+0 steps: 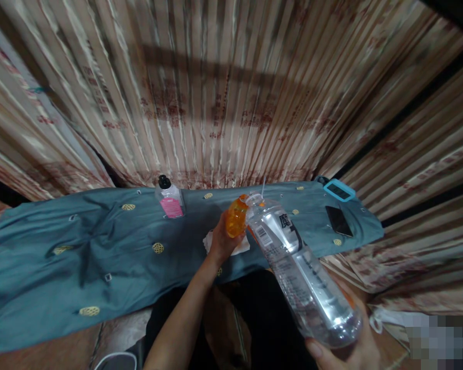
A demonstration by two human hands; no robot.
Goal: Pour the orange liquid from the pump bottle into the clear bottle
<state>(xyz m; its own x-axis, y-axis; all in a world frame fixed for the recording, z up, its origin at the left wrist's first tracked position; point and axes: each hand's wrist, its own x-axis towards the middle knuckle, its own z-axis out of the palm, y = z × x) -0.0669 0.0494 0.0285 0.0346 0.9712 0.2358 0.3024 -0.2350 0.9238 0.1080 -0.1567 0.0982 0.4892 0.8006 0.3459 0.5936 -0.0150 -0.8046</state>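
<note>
2 hands on tilted bottle (297, 262), mouth pointing up-left.

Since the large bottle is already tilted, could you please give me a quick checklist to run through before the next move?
1. Right hand supports the base of the large clear bottle: ok.
2. Left hand grips the small orange container: ok.
3. Bottle mouth sits beside the orange container: ok.
4. Bottle cap off: cannot tell.
5. White tissue lies under the left hand on the teal cloth: ok.
6. Black phone lies apart from the bottle mouth: ok.
</note>
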